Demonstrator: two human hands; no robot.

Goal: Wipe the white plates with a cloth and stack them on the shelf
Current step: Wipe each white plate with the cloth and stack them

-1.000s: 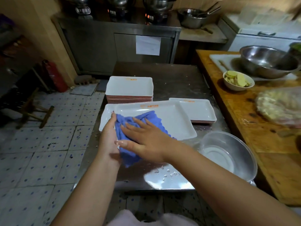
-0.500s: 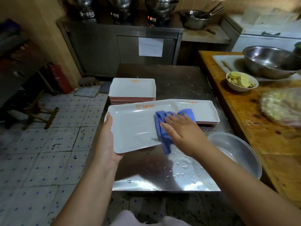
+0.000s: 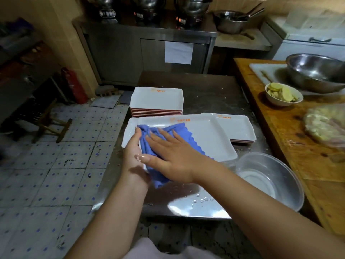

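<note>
Over the near edge of the steel table (image 3: 214, 86), one white plate (image 3: 209, 141) is mid-wipe. The left hand (image 3: 133, 154) grips its near-left rim, and the right hand (image 3: 173, 156) lies flat and spread, pressing the blue cloth (image 3: 179, 132) onto it. Behind stands a stack (image 3: 156, 101) of about seven plates. To the right sits a low pile (image 3: 237, 128), perhaps two. I'd say several remain; no shelf shows. Two metal bowls (image 3: 270, 180) are in sight.

Beyond the plate stack (image 3: 156, 99) the desk (image 3: 211, 90) lies bare; right of the stack, two plates (image 3: 235, 128) and a basin (image 3: 268, 181) block the way. Wet desk front is open.
</note>
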